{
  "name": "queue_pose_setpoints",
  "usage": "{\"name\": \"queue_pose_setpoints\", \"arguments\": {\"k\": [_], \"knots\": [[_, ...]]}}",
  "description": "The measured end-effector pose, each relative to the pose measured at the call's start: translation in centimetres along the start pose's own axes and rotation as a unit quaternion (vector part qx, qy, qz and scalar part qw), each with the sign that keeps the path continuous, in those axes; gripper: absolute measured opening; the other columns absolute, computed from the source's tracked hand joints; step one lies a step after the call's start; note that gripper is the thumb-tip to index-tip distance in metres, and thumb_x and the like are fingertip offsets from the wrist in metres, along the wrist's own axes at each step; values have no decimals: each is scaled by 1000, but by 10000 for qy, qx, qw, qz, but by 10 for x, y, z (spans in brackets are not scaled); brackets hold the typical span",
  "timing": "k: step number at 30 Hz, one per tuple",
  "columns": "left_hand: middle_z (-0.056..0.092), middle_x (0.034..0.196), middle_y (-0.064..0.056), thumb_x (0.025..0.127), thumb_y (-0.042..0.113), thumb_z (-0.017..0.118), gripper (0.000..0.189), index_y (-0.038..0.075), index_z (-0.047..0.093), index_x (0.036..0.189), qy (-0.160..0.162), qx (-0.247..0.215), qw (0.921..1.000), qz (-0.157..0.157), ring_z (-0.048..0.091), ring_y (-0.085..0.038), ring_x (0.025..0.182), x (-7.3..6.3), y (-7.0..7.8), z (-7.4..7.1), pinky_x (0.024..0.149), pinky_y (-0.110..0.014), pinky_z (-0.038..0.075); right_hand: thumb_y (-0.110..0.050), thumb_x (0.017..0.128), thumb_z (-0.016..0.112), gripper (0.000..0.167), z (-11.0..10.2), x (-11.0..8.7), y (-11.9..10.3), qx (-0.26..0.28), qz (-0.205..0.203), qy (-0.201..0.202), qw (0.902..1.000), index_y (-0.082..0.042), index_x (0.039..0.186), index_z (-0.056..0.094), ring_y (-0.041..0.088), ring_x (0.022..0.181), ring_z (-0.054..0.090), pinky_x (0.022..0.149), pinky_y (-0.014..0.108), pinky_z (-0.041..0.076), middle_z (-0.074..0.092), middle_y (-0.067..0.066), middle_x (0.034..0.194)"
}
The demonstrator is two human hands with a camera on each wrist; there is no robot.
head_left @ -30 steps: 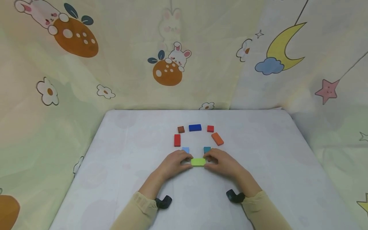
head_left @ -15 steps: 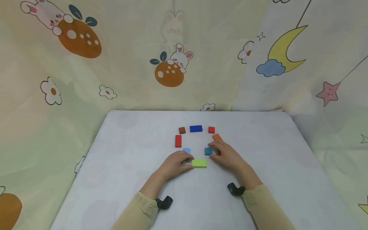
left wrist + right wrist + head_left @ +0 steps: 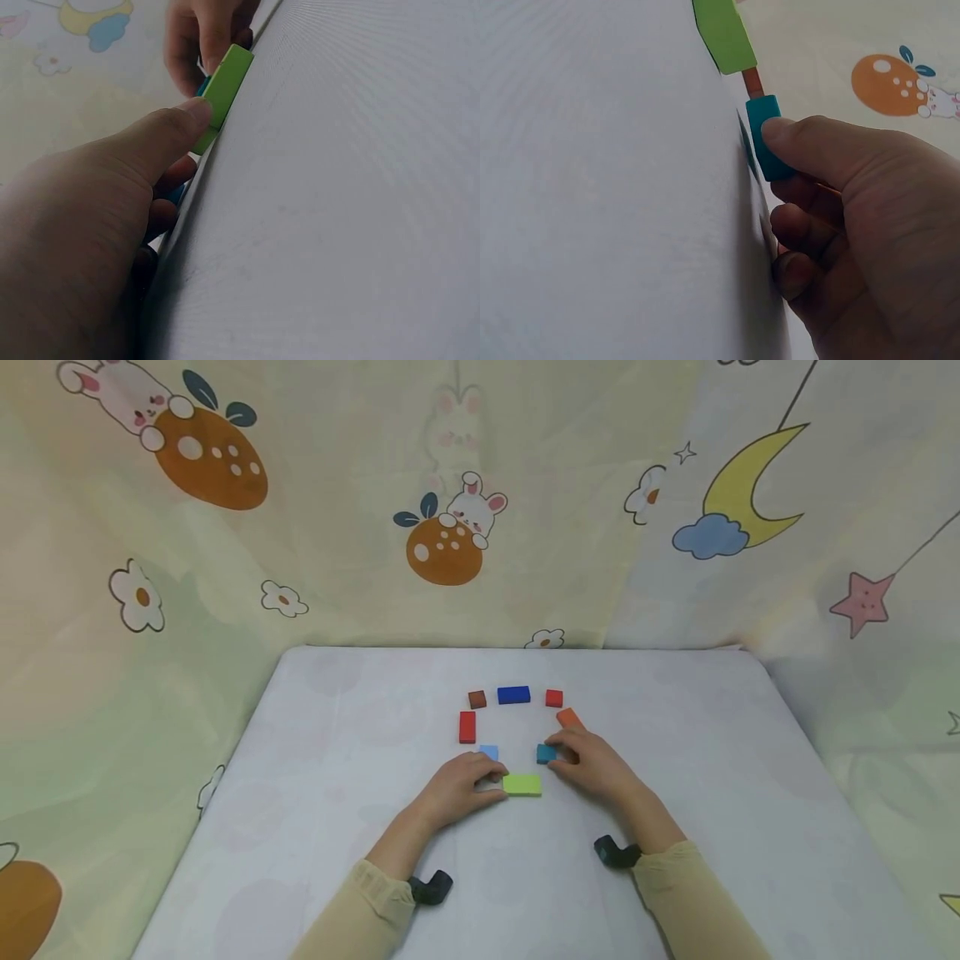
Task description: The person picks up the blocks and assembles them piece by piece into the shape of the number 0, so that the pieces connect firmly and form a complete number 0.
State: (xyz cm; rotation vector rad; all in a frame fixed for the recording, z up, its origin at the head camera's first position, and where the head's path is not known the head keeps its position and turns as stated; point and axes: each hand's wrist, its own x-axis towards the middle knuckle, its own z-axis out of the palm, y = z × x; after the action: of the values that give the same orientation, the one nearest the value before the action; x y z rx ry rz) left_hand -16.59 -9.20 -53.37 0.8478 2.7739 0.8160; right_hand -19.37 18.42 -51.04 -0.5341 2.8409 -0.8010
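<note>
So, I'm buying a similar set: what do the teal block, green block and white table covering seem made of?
The teal block: painted wood or plastic, matt; its faces look smooth, evenly coloured, no grain showing. The green block: likely the same, matt, with flat, plain faces. The white table covering: probably cloth, matt, with faint fine lines in the left wrist view.

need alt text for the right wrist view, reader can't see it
A person's right hand pinches a small teal block with the thumb on its face, beside a white surface. A lime-green block shows beyond it at the top, and a pale backdrop printed with an orange fruit fills the upper right.
</note>
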Motion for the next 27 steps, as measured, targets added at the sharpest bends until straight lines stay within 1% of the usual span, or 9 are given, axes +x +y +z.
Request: {"name": "queue_pose_setpoints", "arguments": {"k": [3, 8, 10, 12, 14, 15, 17, 23, 27], "knots": [[64, 109, 15, 92, 45, 68, 36, 30, 65, 125, -18, -1, 10000, 18, 55, -4, 100, 0, 0, 1, 94, -29, 51, -31, 88, 74, 36, 0, -2, 0, 14, 46, -9, 10000, -23, 122, 65, 16, 97, 54, 91, 39, 51, 62, -4, 114], [64, 108, 15, 92, 45, 68, 36, 30, 65, 124, 1, -3, 10000, 38, 55, -3, 99, 0, 1, 1, 93, -28, 51, -33, 87, 75, 36, -2, -10, -1, 50, 139, -106, 9998, -24, 121, 65, 15, 92, 52, 82, 33, 49, 60, -6, 105], [64, 107, 16, 92, 45, 68, 36, 30, 65, 124, 6, -11, 10000, 28, 55, -3, 99, 1, 1, 1, 93, -27, 51, -35, 88, 74, 35, -2, -14, -2, 81, 200, -122, 9997, -26, 120, 65, 15, 94, 53, 84, 33, 51, 60, -7, 106], [64, 106, 16, 91, 45, 68, 36, 31, 65, 124, 17, -4, 10000, 30, 55, -3, 98, 1, 0, 1, 92, -27, 51, -35, 88, 74, 35, -1, -18, -1, 106, 197, -116, 9997, -26, 120, 64, 16, 97, 54, 88, 37, 53, 61, -6, 111], [63, 105, 16, 91, 45, 68, 36, 31, 65, 124, 25, -1, 10000, 19, 54, -3, 97, 1, 0, 2, 92, -27, 51, -36, 88, 74, 34, 0, -20, 0, 118, 200, -80, 9997, -27, 120, 64, 16, 102, 55, 95, 41, 52, 62, -6, 118], [63, 104, 17, 91, 44, 69, 36, 31, 65, 124, 32, 3, 10000, 9, 54, -3, 97, 1, -1, 2, 91, -26, 51, -36, 88, 74, 34, 1, -21, 0, 125, 184, -67, 9997, -27, 119, 64, 16, 104, 56, 96, 42, 52, 62, -6, 119], [63, 104, 17, 91, 44, 69, 36, 31, 65, 124, 32, -5, 10000, -6, 54, -2, 96, 1, -1, 2, 91, -26, 51, -36, 88, 75, 34, 2, -23, 0, 141, 139, -75, 9998, -27, 119, 64, 16, 105, 56, 96, 43, 52, 62, -6, 119], [62, 103, 17, 91, 45, 69, 35, 31, 65, 123, 20, -49, 10000, -35, 54, -3, 96, 1, -1, 2, 90, -26, 51, -35, 87, 76, 34, 5, -25, 0, 190, 70, -65, 9998, -27, 117, 65, 15, 101, 55, 93, 39, 52, 61, -8, 115], [62, 102, 17, 91, 45, 69, 35, 32, 65, 123, 37, -38, 10000, -17, 54, -2, 96, 1, -2, 3, 90, -26, 51, -35, 87, 76, 34, 7, -25, 1, 128, 25, -19, 9999, -27, 118, 64, 15, 106, 55, 97, 42, 52, 62, -7, 116]]}}
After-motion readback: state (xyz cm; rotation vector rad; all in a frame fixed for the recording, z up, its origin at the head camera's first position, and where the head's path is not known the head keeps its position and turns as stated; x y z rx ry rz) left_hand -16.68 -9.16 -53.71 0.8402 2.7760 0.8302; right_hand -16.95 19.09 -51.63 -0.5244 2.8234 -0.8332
